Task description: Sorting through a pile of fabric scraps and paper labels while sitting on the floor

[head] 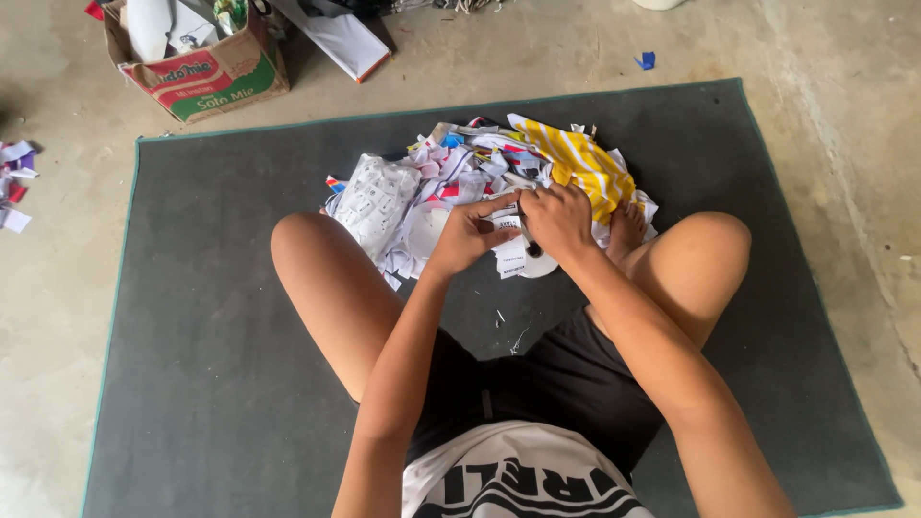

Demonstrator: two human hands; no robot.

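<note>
Two hands meet over the near edge of a heap of cut scraps [480, 177], which lies on a dark grey mat [192, 317] between your spread knees. Your left hand [467, 235] is curled, thumb and fingers pinching a small white printed label [507, 223] from the left. Your right hand [556, 219] is clenched knuckles-up over the same label from the right, so both hands grasp it at once; the fingertips of the right hand are hidden beneath the knuckles. Just under the right hand a round white roll [539, 261] shows, touching or nearly touching the hand; whether it is being held cannot be told. Longer white strips hang from the label down toward the mat.

The heap holds white printed pieces, bits of red, blue and pink, and a yellow-and-white striped fabric [580, 163] at its right side, just beyond your right hand. One bare foot [625, 230] rests against the heap's right edge.

Beyond the mat, on the concrete floor [844, 144], a cardboard box [206, 72] stands at the upper left, filled with assorted items. A small scatter of paper scraps [14, 182] lies at the far left, and a blue fragment [646, 60] lies well apart near the top.
</note>
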